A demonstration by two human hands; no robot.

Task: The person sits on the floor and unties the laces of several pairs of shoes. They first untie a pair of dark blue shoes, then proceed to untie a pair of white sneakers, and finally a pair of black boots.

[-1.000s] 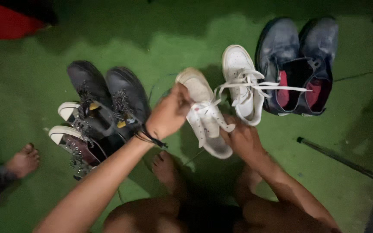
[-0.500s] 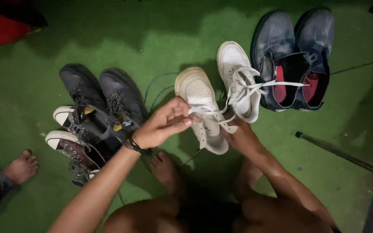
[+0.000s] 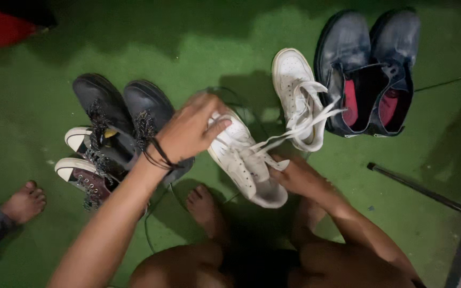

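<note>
A white sneaker [image 3: 244, 162] lies tilted on the green floor in front of me. My left hand [image 3: 190, 128] grips its toe end from above. My right hand [image 3: 297, 176] holds it at the laces near the heel side, fingers closed on the lace. A long white lace [image 3: 300, 128] stretches up to the second white sneaker [image 3: 294, 90], which lies just beyond. My bare feet [image 3: 204, 205] rest below the shoe.
A pair of black boots [image 3: 118, 106] and a pair of dark red sneakers [image 3: 84, 173] lie at the left. Grey shoes with red lining [image 3: 369, 69] stand at the upper right. Another person's foot [image 3: 22, 202] is at the far left. A dark rod [image 3: 422, 192] lies at the right.
My left hand has shifted from the laces to the toe of the near white sneaker. The right hand stays on the lace side.
</note>
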